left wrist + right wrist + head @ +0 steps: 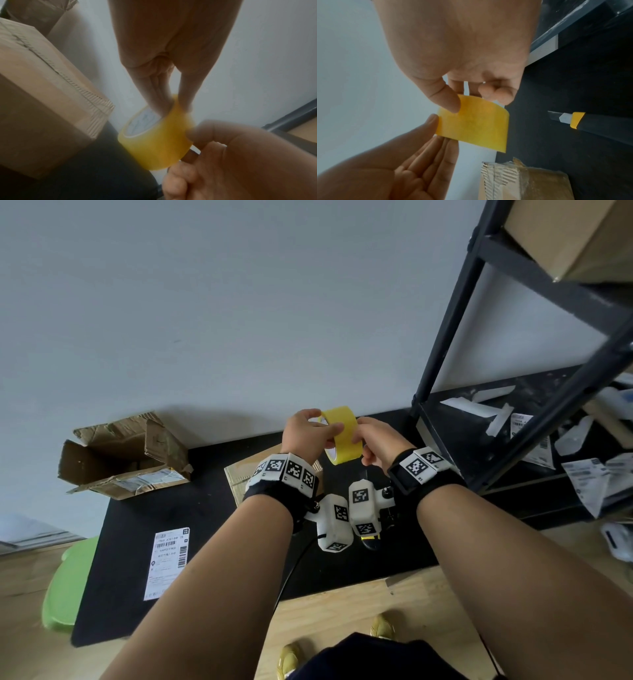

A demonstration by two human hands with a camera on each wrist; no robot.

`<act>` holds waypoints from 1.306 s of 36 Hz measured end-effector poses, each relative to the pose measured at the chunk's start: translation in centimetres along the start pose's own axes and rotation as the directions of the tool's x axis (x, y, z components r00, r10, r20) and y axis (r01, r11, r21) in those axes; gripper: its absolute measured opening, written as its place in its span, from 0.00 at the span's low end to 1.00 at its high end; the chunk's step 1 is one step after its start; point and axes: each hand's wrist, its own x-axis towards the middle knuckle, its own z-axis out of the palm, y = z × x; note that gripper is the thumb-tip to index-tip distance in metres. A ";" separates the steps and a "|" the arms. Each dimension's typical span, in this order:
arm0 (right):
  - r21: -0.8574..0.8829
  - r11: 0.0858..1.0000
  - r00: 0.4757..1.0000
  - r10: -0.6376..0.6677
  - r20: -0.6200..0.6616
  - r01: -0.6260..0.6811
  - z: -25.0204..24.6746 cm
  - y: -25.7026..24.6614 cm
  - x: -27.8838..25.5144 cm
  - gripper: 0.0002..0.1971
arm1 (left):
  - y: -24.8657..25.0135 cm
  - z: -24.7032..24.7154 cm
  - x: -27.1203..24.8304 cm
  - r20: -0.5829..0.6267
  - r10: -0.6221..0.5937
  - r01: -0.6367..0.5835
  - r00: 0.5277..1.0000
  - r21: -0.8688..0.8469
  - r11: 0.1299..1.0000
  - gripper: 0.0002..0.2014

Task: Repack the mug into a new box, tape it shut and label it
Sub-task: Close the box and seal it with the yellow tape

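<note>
While both hands (342, 440) clutch the tape roll (340, 436), a closed box (42, 94) sits below — torn carton (123, 455) aside.

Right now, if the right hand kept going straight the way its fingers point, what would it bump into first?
The right hand already pinches the yellow tape roll. Pushed further, it would probably meet the left hand gripping the roll's other side; the white wall lies beyond, though depth is hard to judge.
</note>
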 end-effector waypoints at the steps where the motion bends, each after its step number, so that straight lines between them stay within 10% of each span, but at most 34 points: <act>1: 0.033 0.999 1.000 -0.006 0.003 0.006 0.0 0.1 0.0 0.14 | 0.0 0.0 0.0 0.000 0.000 0.000 1.000 0.007 1.000 0.30; 47: -0.073 0.993 0.995 -0.095 -0.011 0.094 0.1 0.7 1.1 0.18 | -0.3 0.6 0.7 -0.032 0.022 -0.019 0.999 0.090 0.996 0.29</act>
